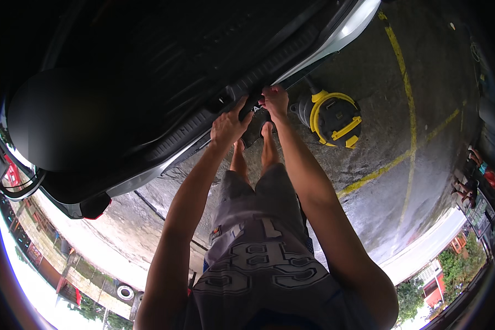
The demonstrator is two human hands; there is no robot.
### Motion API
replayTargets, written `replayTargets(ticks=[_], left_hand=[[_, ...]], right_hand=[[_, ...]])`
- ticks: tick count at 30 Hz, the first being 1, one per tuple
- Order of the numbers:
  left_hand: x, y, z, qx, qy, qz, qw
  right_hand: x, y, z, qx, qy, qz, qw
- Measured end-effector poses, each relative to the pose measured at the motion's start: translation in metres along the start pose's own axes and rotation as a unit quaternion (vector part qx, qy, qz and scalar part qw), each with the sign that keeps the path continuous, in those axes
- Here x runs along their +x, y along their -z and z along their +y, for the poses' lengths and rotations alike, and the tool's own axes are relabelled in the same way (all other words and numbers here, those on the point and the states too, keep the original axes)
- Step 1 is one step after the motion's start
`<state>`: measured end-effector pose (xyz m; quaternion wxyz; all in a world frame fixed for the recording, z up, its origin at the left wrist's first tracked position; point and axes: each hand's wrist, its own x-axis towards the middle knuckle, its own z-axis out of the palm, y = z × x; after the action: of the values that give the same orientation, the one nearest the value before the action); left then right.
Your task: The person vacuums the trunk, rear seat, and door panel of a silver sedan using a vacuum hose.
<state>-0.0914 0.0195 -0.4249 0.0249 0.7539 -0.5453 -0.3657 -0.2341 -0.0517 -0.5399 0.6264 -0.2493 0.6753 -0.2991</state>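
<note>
Both my hands are at the rear edge of a car's open cargo area, over its black ribbed sill trim (185, 128). My left hand (229, 126) rests on the edge with its fingers spread, beside a dark piece bearing a white letter. To the right, my right hand (274, 101) is at the same edge with its fingers curled; whether it grips the dark piece cannot be told. The black cargo floor (156, 78) is deeply shadowed. Just right of my right hand, a yellow and black canister vacuum cleaner (336, 119) stands on the concrete.
The silver rear bumper (330, 47) runs along the car's edge. Yellow lines (406, 82) cross the concrete floor (379, 136). Two people (480, 167) are at the far right. A tire (125, 292) lies at the lower left. My feet stand below the bumper.
</note>
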Motion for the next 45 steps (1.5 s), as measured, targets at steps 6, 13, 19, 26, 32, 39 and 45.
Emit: replayTargets(ticks=[6, 13, 19, 26, 32, 39, 45], left_hand=[[0.003, -0.019, 0.027, -0.055, -0.006, -0.014, 0.998], [0.032, -0.05, 0.075, -0.318, -0.046, 0.014, 0.947], [0.076, -0.047, 0.117, -0.072, -0.095, 0.071, 0.99], [0.161, -0.028, 0.233, -0.153, -0.162, 0.181, 0.958], [0.157, -0.032, 0.188, -0.091, -0.124, 0.166, 0.974], [0.104, -0.065, 0.179, -0.043, -0.073, 0.098, 0.992], [0.094, -0.061, 0.148, -0.033, -0.113, 0.137, 0.983]], right_hand=[[-0.016, 0.091, 0.028, 0.037, -0.097, -0.087, 0.991], [-0.127, 0.249, 0.104, -0.013, -0.157, 0.046, 0.986], [-0.172, 0.291, 0.144, -0.049, -0.23, 0.072, 0.969], [-0.065, 0.356, 0.149, -0.059, -0.177, 0.052, 0.981], [0.004, 0.332, 0.1, -0.017, -0.113, 0.079, 0.99], [0.066, 0.398, 0.155, -0.203, -0.181, 0.357, 0.894], [0.125, 0.407, 0.197, -0.13, -0.082, 0.362, 0.92]])
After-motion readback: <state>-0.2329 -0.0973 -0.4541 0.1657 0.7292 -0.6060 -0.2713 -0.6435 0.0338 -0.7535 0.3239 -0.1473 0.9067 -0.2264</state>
